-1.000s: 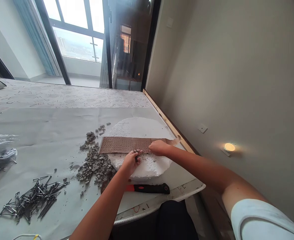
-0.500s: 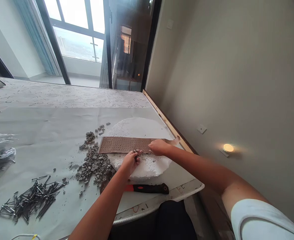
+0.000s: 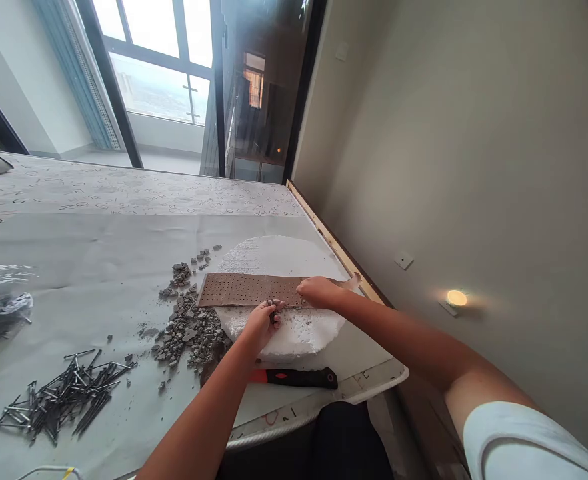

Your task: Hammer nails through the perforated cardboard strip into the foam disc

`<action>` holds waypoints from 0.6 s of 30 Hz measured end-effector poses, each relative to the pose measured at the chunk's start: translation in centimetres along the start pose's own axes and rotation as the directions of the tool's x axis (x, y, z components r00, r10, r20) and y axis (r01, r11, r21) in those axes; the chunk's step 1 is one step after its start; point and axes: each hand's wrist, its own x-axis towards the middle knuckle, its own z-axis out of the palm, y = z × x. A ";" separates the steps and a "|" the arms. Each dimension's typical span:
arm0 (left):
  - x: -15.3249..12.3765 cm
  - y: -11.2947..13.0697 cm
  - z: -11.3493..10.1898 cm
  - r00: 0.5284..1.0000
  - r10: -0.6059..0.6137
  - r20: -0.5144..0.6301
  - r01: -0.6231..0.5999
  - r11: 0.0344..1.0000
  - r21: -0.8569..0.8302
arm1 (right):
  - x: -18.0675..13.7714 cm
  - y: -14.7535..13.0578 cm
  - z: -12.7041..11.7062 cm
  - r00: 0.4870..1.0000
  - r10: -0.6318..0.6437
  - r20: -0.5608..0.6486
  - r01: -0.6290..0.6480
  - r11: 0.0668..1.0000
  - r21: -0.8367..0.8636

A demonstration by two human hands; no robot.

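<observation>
A brown perforated strip (image 3: 244, 288), with rows of small dark holes, lies across a round white foam block (image 3: 274, 253). My left hand (image 3: 261, 321) is at the strip's near edge, its fingers curled around several small dark pieces that look like nails. Further right, my right hand (image 3: 318, 293) rests on the strip with its fingers closed in a pinch. Whatever sits between those fingertips is too small and hidden to make out. Past this hand, the strip's right end (image 3: 353, 281) curls up. Small crumbs dot the foam below the strip.
Grey rubble (image 3: 191, 330) is heaped left of the foam. Loose nails (image 3: 64, 397) form a pile nearer the left front, beside a clear plastic bag (image 3: 4, 310). A hammer with a black and red handle (image 3: 299, 378) lies along the front, partly behind my left forearm. A wooden edge (image 3: 334, 237) runs along the wall.
Both hands keep almost the same places on the strip; my right fingers shift very slightly. The camera view has moved a little. Nothing else visibly differs.
</observation>
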 end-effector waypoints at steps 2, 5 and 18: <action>0.1 0.0 -0.1 1.000 -0.005 0.003 0.005 1.000 0.000 | -0.2 0.4 -0.6 1.000 0.001 -0.022 -0.001 1.000 0.023; 0.2 0.0 -0.3 1.000 -0.008 0.014 0.008 1.000 0.004 | -0.4 1.0 -1.8 0.998 -0.004 -0.057 0.009 0.996 0.084; -0.9 0.2 0.2 0.987 -0.033 0.156 0.034 0.999 -0.004 | 0.1 -1.8 -2.6 0.968 -0.211 -0.133 0.249 0.835 0.490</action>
